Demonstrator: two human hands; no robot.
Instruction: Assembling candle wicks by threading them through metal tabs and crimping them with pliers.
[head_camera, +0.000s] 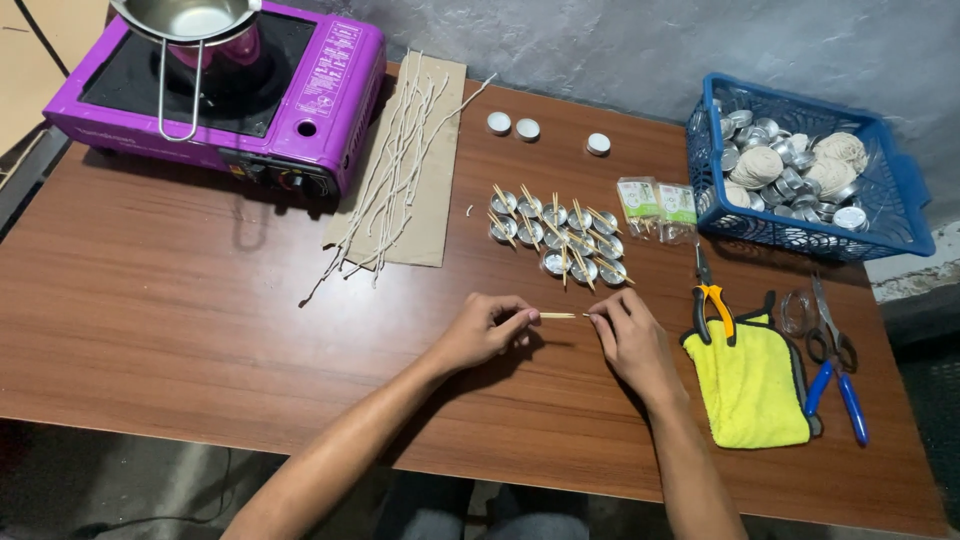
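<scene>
Both forearms reach in from the near edge of the worktop (180, 330), wrists low. The left hand (485, 330) and the right hand (630, 340) each pinch one end of a thin wooden stick (558, 316) between fingertips, holding it level just above the wood. Pinched this tightly at both ends, the stick could snap or spring loose. Just beyond lies a cluster of small metal cups (558, 240) with sticks laid across them; a jolt from either hand could scatter them. Farther back, waxed wicks (400, 160) rest on cardboard (425, 215).
</scene>
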